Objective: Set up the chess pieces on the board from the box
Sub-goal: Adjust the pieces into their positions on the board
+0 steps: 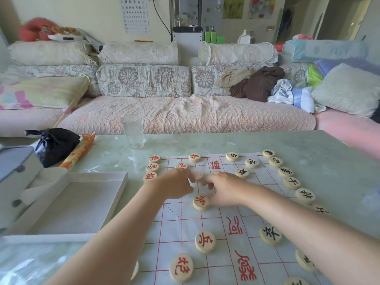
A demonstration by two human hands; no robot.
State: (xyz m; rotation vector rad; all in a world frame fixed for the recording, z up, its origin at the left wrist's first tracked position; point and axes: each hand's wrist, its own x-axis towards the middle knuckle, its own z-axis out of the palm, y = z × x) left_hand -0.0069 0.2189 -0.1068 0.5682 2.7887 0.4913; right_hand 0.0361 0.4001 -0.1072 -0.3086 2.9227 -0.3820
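While pieces (201,202) dot the board (216,225), the box (82,202) (white) lies open.

The green table (308,153) carries the board (170,233), box (72,206), glass (133,131), black bag (54,146) and orange packet (79,151)
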